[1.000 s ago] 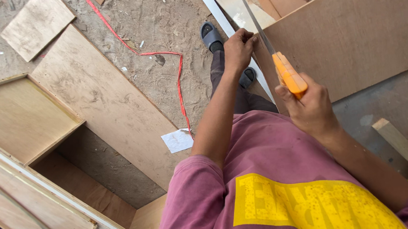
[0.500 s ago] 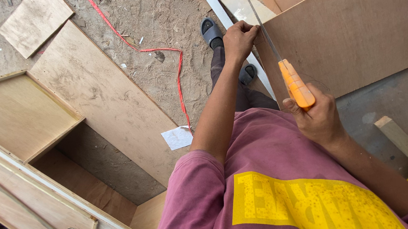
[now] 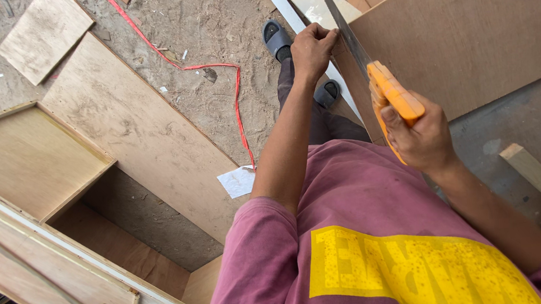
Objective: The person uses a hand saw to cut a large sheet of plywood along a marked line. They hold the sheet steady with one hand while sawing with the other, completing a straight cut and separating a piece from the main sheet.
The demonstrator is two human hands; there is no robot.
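My right hand (image 3: 421, 140) is closed around the orange handle (image 3: 394, 94) of a handsaw. Its steel blade (image 3: 341, 23) slants up and left along the edge of a large brown plywood sheet (image 3: 478, 36). My left hand (image 3: 311, 47) grips that same edge just left of the blade, with the fingers curled over it. Below both hands are my maroon shirt with a yellow print and my feet in dark sandals (image 3: 275, 37) on the sandy ground.
An open wooden cabinet frame (image 3: 36, 162) lies at the left, with a long plywood board (image 3: 135, 129) beside it and a smaller one (image 3: 43, 34) above. A red cord (image 3: 236, 103) and a paper scrap (image 3: 237, 181) lie on the dirt. A wooden batten (image 3: 535, 171) sits at the right.
The saw drew back toward me, then pushed forward again along the sheet's edge. My left hand stayed gripping the edge.
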